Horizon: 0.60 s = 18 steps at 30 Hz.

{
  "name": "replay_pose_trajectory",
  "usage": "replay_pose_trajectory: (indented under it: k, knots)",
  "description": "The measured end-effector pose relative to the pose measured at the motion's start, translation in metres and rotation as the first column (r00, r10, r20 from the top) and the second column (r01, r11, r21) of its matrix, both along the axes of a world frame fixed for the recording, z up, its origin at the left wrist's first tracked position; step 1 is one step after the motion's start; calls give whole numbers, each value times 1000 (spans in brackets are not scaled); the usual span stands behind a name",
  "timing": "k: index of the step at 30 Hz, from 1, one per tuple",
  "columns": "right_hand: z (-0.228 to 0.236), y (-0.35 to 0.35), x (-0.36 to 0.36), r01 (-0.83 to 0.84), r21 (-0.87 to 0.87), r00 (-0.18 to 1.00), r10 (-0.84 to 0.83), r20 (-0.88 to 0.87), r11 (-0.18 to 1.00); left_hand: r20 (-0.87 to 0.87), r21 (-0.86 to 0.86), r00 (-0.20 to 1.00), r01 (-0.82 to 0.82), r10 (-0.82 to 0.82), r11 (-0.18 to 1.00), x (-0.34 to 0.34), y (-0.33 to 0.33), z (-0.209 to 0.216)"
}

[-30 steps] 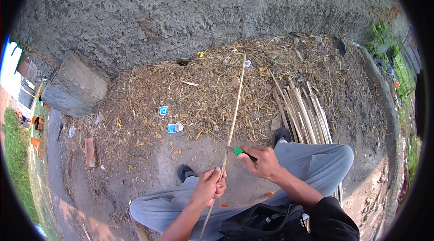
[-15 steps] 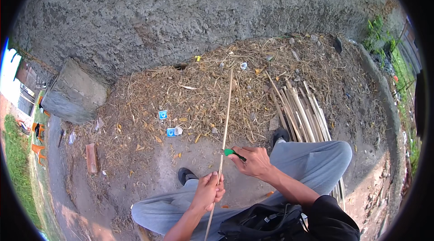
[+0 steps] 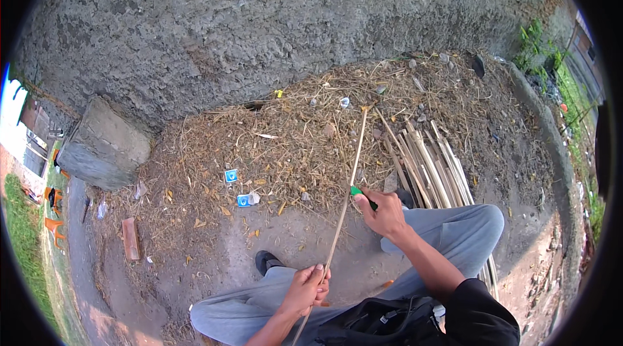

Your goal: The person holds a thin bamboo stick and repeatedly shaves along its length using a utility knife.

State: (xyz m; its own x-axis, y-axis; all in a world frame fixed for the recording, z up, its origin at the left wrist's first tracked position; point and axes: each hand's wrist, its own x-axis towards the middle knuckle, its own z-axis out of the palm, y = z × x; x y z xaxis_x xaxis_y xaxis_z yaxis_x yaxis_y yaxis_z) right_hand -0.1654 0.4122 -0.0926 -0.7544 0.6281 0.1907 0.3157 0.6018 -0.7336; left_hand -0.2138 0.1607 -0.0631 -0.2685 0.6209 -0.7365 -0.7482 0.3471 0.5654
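A long, thin wooden strip (image 3: 342, 224) slants away from my lap toward the straw-covered ground. Near its lower part, the fingers of my left hand (image 3: 304, 292) are wrapped round it. My right hand (image 3: 385, 215) grips a small green-and-black hand tool (image 3: 356, 191). The tool's green end rests against the strip about halfway along. Its working edge is too small to make out, and the fingers cover most of its black part.
By my right foot lies a pile of pale wooden strips (image 3: 431, 164). A rough grey wall (image 3: 272, 28) rises ahead, with a concrete block (image 3: 107, 145) at its left. A reddish brick (image 3: 131, 239) and blue packets (image 3: 231, 176) lie on the ground. A low kerb (image 3: 551, 132) curves along the right.
My right hand has moved forward and to the right along the strip with the tool. The strip's far end has swung right and my left hand has shifted slightly nearer to me.
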Motion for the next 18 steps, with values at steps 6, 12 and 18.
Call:
replay_pose_trajectory:
  k: [6,12,18]
  knots:
    - [12,-58,28,-343,8,938,343,-51,939,61,39,995,-86,83,996,-11,-3,-7]
    - [6,-33,15,-159,107,987,161,-11,982,71,37,997,-46,43,998,7,-8,9]
    - [19,26,10,21,92,997,-28,75,996,33,-13,996,82,-81,997,18,-20,7]
